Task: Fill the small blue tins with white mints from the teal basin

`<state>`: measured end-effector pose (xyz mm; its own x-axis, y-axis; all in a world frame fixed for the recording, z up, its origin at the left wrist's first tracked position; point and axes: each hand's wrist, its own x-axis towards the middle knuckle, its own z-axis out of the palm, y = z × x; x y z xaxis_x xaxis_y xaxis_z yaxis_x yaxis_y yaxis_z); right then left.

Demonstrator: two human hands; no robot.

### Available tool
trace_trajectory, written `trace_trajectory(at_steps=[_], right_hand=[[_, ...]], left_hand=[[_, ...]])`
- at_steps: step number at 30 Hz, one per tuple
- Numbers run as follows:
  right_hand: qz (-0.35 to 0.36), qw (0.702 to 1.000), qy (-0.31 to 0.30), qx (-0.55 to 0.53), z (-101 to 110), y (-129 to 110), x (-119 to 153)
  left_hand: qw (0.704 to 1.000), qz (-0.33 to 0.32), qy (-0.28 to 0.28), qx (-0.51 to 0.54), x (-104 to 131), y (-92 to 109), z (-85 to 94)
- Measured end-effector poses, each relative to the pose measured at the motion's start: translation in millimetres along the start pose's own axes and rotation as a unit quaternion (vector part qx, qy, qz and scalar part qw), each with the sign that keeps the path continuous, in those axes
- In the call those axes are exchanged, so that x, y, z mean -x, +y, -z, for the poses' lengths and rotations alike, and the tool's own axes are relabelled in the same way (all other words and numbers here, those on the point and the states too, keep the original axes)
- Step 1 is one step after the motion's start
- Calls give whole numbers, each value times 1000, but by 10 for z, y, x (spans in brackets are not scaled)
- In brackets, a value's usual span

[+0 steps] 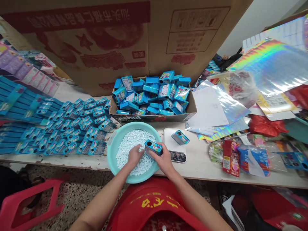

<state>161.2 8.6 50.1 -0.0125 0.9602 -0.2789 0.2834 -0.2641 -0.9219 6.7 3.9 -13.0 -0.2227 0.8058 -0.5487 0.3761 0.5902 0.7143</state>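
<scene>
My right hand [163, 158] is wrapped round a small blue candy box [154, 147], held tilted above the right side of a turquoise basin [112, 157]. A dark round opening shows on the box's top end. The basin holds a heap of small white candies [130, 138]. My left hand [135, 155] is down at the candies, fingers curled and pinched near the box's left side; a few pale pieces seem to be at the fingertips. Right of the basin, a second blue box [180, 137] lies on a white digital scale [168, 138] with a dark panel.
A carton [154, 119] heaped with blue boxes stands behind the basin. Rows of blue boxes [72, 128] cover the table's left side. Holographic sheets [269, 64], papers [209, 106] and candy bags [255, 160] lie at the right. A large cardboard box [154, 41] rises at the back.
</scene>
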Motion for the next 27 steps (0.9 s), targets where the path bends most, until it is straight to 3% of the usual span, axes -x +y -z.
trace_trajectory(at_steps=[4, 8, 13, 15, 19, 23, 27], right_hand=[[46, 998, -3, 33, -24, 30, 12], [102, 989, -24, 102, -140, 32, 17], [144, 974, -62, 162, -295, 10, 29], [154, 969, -62, 181, -319, -30, 35], [166, 964, -47, 203, -322, -147, 42], [164, 965, -54, 199, -341, -202, 30], [161, 966, -62, 191, -364, -189, 6]], left_hand=[[983, 46, 15, 178, -22, 132, 207], [944, 36, 42, 325, 130, 449, 359], [850, 19, 80, 520, 208, 752, 387], [828, 18, 100, 551, 201, 786, 390], [828, -4, 125, 546, 186, 774, 421], [851, -16, 112, 513, 187, 756, 445], [854, -45, 108, 507, 188, 774, 438]])
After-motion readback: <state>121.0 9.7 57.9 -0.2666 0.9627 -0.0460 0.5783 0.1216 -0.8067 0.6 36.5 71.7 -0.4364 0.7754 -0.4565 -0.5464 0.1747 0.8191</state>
